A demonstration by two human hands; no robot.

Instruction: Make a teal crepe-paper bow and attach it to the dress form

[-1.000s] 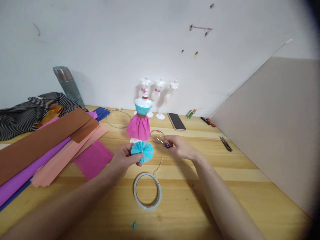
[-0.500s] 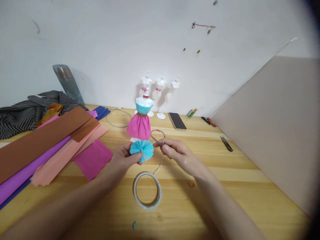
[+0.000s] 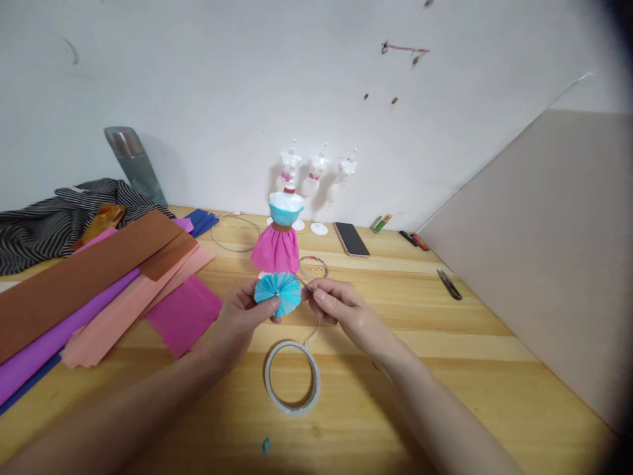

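My left hand (image 3: 244, 309) pinches a round, pleated blue paper rosette (image 3: 284, 290) with a small pale bead-like centre. The thumb lies across its lower front. Close on the right, my right hand (image 3: 339, 302) grips slim metal tweezers (image 3: 305, 285) between thumb and fingers. Their tip points up and left beside the rosette's right edge; I cannot tell whether it touches. Just behind the rosette stands a small white dress form (image 3: 287, 200) with a light-blue top, brown waistband and pink paper skirt (image 3: 275, 249).
A tape roll (image 3: 268, 376) lies in front of my hands. Coloured paper sheets (image 3: 93, 284), striped cloth (image 3: 30, 224) and a bottle (image 3: 136, 165) are at left. Behind are several white dress forms (image 3: 316, 165), a small beaded ring (image 3: 326, 269) and a phone (image 3: 351, 239). Thread snips (image 3: 449, 285) lie right.
The tweezers have tilted and their tip has come left to the rosette's edge. My right hand has shifted slightly left; the rosette has moved slightly left and up.
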